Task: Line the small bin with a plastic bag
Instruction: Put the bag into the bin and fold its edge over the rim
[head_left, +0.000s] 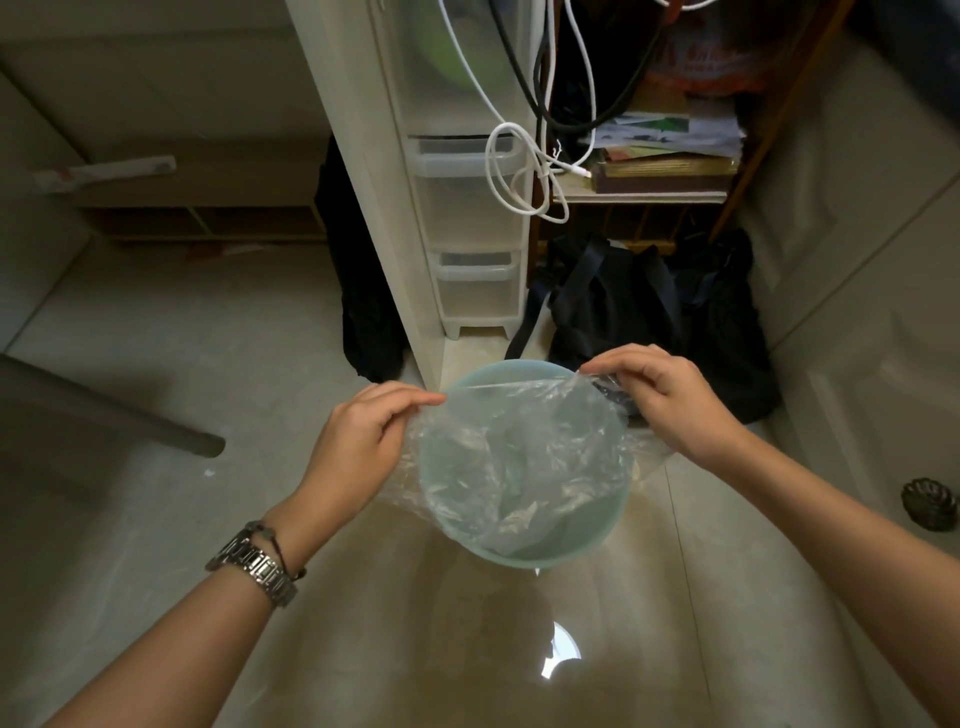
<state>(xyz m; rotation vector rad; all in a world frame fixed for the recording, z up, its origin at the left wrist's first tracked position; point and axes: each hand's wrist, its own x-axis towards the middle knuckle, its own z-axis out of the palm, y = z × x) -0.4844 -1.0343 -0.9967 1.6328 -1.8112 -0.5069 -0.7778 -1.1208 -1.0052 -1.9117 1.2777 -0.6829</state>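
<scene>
Overhead, a glossy tiled floor (156, 364) fills most of the view, with a white plastic drawer unit (470, 234) standing at its far side and dark bags (613, 306) slumped on the floor just right of the unit. A small, pale green round bin (592, 545) sits on the tiles directly in front of the drawers, between a person's two outstretched forearms. A clear plastic bag (509, 457) hangs crumpled over the bin's mouth, its body sagging down inside while its upper edge is stretched in a taut line across the far part of the rim; some film spills over the left side. The left hand (358, 441) pinches the bag's edge between thumb and fingertips at the bin's left rim, the other fingers curled. The right hand (660, 400) pinches the opposite end of that edge at the far-right rim, its fingers likewise bunched on the plastic. A metal-link wristwatch (254, 564) circles the left wrist, with a thin dark cord beside it. White cables (514, 171) loop down in front of the drawers.
</scene>
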